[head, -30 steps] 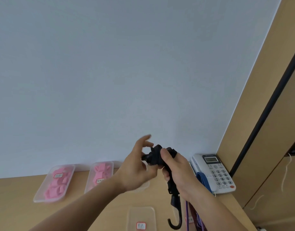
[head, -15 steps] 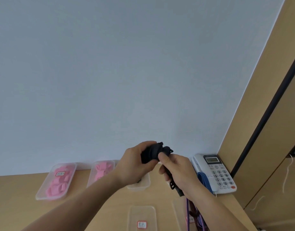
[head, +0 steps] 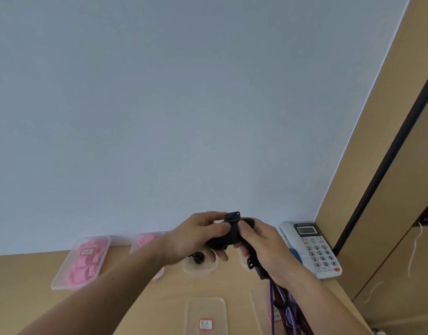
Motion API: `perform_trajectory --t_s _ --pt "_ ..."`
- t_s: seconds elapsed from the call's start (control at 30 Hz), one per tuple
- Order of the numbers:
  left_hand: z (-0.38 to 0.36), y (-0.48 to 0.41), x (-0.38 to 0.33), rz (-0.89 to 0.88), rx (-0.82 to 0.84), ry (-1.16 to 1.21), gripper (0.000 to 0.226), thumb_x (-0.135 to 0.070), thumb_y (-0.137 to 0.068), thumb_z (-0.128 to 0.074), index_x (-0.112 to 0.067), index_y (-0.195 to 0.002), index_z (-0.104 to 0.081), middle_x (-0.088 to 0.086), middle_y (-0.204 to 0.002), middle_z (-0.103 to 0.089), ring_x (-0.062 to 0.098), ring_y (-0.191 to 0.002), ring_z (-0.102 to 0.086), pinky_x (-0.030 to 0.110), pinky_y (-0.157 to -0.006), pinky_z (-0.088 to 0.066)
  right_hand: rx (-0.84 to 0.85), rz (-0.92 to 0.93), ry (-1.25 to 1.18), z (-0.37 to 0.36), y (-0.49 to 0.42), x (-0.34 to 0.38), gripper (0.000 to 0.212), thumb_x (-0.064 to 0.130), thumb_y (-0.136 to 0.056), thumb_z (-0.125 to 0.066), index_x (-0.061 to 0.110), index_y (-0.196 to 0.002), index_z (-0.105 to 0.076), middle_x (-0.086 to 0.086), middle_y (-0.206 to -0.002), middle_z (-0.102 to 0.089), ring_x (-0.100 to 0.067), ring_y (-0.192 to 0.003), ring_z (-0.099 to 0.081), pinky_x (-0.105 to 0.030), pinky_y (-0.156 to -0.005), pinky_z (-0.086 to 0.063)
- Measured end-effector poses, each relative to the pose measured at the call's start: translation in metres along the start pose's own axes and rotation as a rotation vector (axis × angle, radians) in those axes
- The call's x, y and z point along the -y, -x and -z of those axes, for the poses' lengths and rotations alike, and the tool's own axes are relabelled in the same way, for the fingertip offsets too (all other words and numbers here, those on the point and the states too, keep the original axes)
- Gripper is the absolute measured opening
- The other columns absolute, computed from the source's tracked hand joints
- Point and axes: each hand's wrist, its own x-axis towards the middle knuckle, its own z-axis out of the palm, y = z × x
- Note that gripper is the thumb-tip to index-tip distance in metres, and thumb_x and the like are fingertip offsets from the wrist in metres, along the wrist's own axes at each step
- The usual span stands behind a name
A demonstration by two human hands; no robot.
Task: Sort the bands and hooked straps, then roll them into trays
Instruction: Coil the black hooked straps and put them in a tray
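A black hooked strap [head: 233, 229] is held up above the desk, partly wound into a roll between both hands. My left hand [head: 198, 235] grips the roll from the left. My right hand [head: 261, 247] pinches the strap from the right, and the loose black tail [head: 255, 265] hangs down under its palm. The hook end is hidden. Directly below the hands sits a clear tray [head: 200, 266] with a black piece in it. Another clear tray [head: 206, 315] with a red-edged label lies near the front.
Two clear trays of pink rolled bands [head: 83, 262] [head: 145, 240] stand at the back left of the wooden desk. A white telephone [head: 312, 247] sits at the back right by a wooden cabinet. A tray of purple and dark straps [head: 280, 308] lies bottom right.
More of the strap has been wound onto the roll, so the hanging tail is shorter and the hook has left sight. My left fingers have curled round the roll.
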Motion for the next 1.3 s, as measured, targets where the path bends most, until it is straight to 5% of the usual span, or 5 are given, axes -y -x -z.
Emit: perform_trajectory --t_s 0.37,0.57,0.77,0.93,1.3 --pt "-0.012 -0.009 0.021 -0.348 -0.511 -0.510 0.044 -0.026 -0.084 -0.075 -0.030 -0.126 -0.063 -0.022 -0.097 -0.069 -0.003 -0.092 -0.064 0.015 -0.080 -0.050 -0.054 -0.124 -0.220 -0.014 -0.010 -0.002 0.064 0.069 -0.085 -0.044 0.014 -0.100 -0.074 -0.011 -0.076 -0.066 -0.017 -0.059 -0.056 -0.028 -0.047 -0.044" --pt "-0.029 -0.017 0.025 -0.649 -0.639 -0.925 0.047 -0.018 -0.081 -0.074 -0.022 -0.126 -0.064 -0.008 -0.120 -0.065 0.016 -0.096 -0.066 0.026 -0.078 -0.054 -0.230 -0.048 -0.234 -0.033 -0.022 -0.009 0.050 0.059 -0.084 -0.063 0.016 -0.109 -0.068 -0.003 -0.101 -0.075 -0.019 -0.095 -0.072 -0.035 -0.078 -0.057" --pt "-0.005 -0.005 0.009 -0.189 -0.328 -0.180 0.047 -0.034 -0.076 -0.060 -0.037 -0.123 -0.058 -0.021 -0.115 -0.067 -0.003 -0.097 -0.066 0.016 -0.079 -0.054 -0.131 0.029 -0.101 -0.013 -0.022 -0.011 0.015 0.030 -0.096 -0.062 0.018 -0.103 -0.067 -0.009 -0.090 -0.069 -0.014 -0.069 -0.060 -0.027 -0.062 -0.050" --pt "0.007 -0.004 -0.001 -0.114 -0.023 -0.272 0.031 -0.018 -0.086 -0.061 -0.027 -0.116 -0.061 -0.010 -0.098 -0.069 0.012 -0.082 -0.065 0.024 -0.077 -0.052 0.077 -0.004 -0.001 -0.017 -0.022 -0.007 0.026 0.032 -0.087 -0.061 0.026 -0.112 -0.063 0.009 -0.087 -0.072 -0.002 -0.076 -0.066 -0.017 -0.065 -0.051" --pt "-0.016 -0.003 0.012 0.103 -0.175 0.390 0.053 -0.018 -0.077 -0.069 -0.001 -0.121 -0.045 0.026 -0.096 -0.069 0.035 -0.072 -0.069 0.032 -0.063 -0.054 -0.354 0.145 -0.051 -0.044 -0.027 -0.007 0.020 0.031 -0.098 -0.058 0.035 -0.117 -0.055 0.008 -0.118 -0.060 -0.007 -0.110 -0.060 -0.035 -0.098 -0.049"
